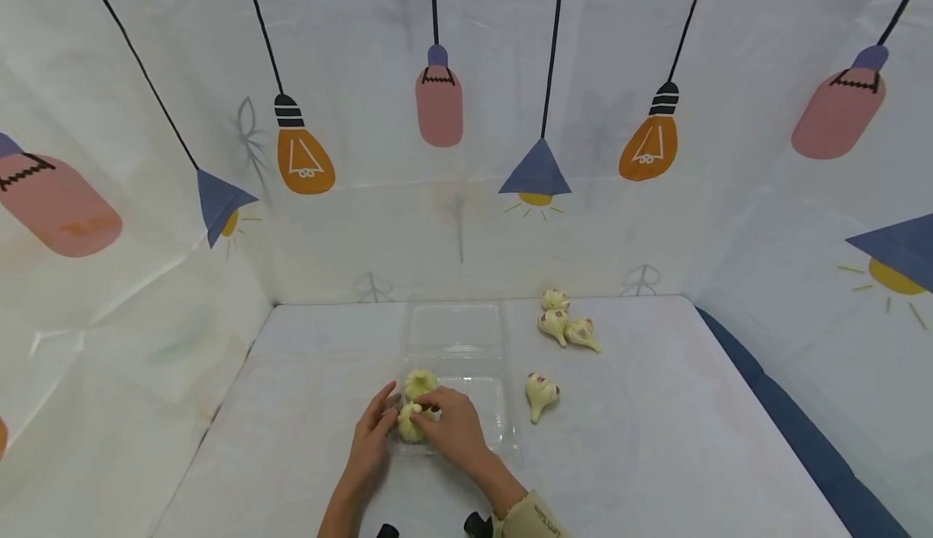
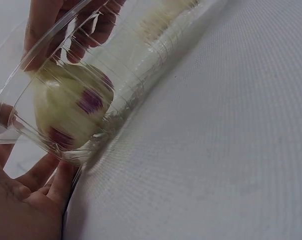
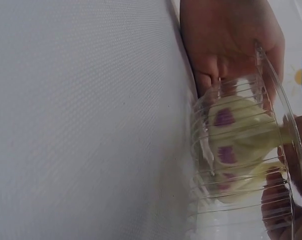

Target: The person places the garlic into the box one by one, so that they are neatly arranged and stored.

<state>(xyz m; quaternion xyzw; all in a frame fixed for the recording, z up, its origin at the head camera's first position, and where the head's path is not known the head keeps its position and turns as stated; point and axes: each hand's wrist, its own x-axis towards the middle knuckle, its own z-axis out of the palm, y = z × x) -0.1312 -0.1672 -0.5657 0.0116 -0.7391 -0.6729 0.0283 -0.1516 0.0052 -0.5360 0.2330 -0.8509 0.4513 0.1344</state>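
Note:
A clear plastic clamshell box lies open on the table, its lid folded back. Inside, along its left side, are two garlic bulbs; the nearer garlic bulb has purple patches, seen through the ribbed wall in the left wrist view. My right hand reaches into the box and pinches this bulb by its stem. Behind it sits the farther garlic bulb. My left hand rests against the outside of the box's left wall, fingers extended; its palm shows in the right wrist view.
To the right of the box lies a single garlic bulb. Three more garlic bulbs are grouped near the table's back edge. White cloth walls with printed lamps surround the white table at the back and sides.

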